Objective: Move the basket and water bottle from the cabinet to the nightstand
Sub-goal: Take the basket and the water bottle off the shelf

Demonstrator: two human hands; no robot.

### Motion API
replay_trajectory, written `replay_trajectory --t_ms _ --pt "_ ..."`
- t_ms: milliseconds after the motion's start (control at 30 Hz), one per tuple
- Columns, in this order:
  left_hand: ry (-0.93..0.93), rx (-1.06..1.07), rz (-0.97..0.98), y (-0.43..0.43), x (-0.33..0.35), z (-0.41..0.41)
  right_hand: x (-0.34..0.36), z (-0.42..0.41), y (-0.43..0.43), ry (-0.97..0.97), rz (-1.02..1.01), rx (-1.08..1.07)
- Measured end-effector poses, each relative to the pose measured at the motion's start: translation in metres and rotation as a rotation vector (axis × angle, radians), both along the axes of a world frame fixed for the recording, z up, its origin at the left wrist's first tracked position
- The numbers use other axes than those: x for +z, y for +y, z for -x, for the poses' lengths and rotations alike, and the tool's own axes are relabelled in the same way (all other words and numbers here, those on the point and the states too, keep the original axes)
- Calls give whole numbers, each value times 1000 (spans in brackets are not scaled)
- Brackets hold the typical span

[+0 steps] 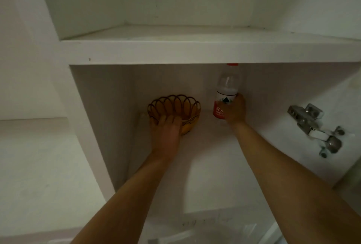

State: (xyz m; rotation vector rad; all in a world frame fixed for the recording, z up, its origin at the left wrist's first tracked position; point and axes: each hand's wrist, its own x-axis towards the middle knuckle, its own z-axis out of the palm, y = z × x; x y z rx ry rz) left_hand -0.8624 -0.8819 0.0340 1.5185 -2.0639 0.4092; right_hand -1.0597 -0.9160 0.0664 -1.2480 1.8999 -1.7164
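A small woven basket with a looped rim sits at the back of the lower compartment of a white cabinet. My left hand grips its near rim, fingers curled over the edge. To its right stands a clear water bottle with a red cap and a red-and-white label, upright, its cap close under the shelf above. My right hand is wrapped around the bottle's lower half. Both forearms reach deep into the compartment.
The shelf above the compartment is bare. A metal door hinge juts from the cabinet's right wall near my right forearm. The cabinet's left wall stands close to my left arm. A pale surface lies at the lower left.
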Motion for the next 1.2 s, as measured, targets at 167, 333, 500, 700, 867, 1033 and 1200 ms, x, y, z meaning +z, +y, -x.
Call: replay_trajectory --t_ms 167,333,500,700,867,1033,1200 --pt "55 -24 -85 12 6 -2 0 -2 16 -8 -49 2" --pt "92 -38 -157 36 13 -9 1 -8 44 12 -72 -6" --pt "107 -23 -135 76 19 -12 3 -18 87 21 -95 -15" --pt "78 -3 -87 139 23 -17 4 -33 153 26 -116 -18" --pt "67 10 -68 184 24 -26 8 -43 204 28 -128 10" --pt "99 -5 -77 217 26 -35 13 -52 244 47 -132 39" --pt "116 -17 -85 249 30 -46 21 -63 277 30 -74 90"
